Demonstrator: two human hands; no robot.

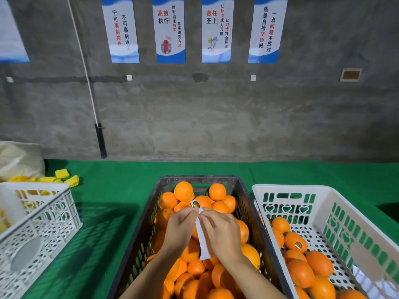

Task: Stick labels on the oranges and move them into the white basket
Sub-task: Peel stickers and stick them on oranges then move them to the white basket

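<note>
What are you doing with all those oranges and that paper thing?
A person is putting stickers on oranges. Both hands, the left hand and the right hand, hold a white label strip over the black crate full of oranges. One shiny gold label sits at the top end of the strip, and the fingers meet just below it. No orange is in hand. The white basket on the right already holds several oranges, and one labelled orange shows its sticker.

Wall posters, left to right: first poster (120,29) "宁可事前检查 不可事后返工"; second (168,29) "高效执行"; third (217,29) "责任至上"; fourth (268,29) "一点问题不放过".
</note>
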